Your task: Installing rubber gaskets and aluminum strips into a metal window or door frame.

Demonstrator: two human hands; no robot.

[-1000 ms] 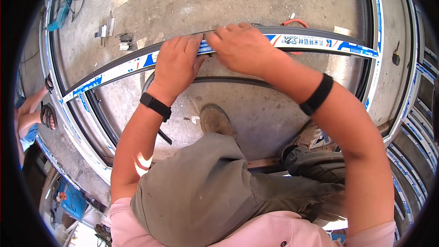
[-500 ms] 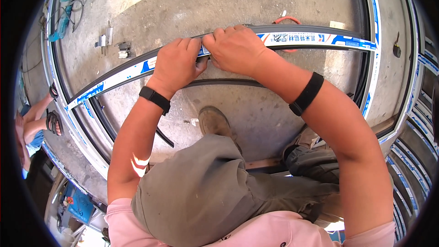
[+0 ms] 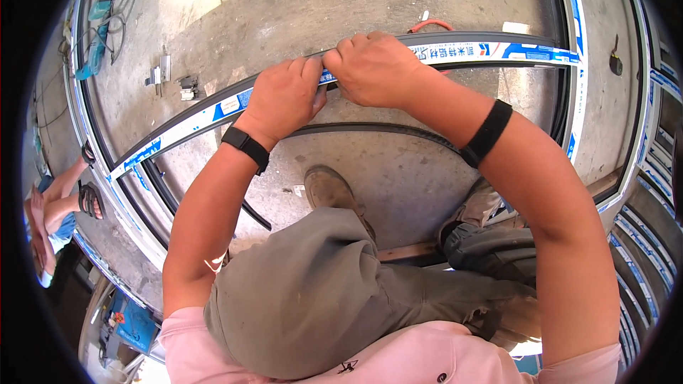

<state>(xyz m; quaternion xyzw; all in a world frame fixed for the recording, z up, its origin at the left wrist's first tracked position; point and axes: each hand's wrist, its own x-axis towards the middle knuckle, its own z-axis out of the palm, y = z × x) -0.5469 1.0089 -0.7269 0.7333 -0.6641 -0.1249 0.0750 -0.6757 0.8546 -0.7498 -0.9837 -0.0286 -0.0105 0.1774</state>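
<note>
Workshop — concrete floor, stacked window frames

Two hands, left hand and right hand, at upper centre; two black wristbands, one at centre left, one at centre right; one brown shoe at centre; one blue power tool at upper left.

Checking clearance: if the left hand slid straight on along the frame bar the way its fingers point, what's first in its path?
The right hand. The left hand grips the taped frame bar with fingers aimed right; the two hands look nearly touching, though depth is unclear.
</note>
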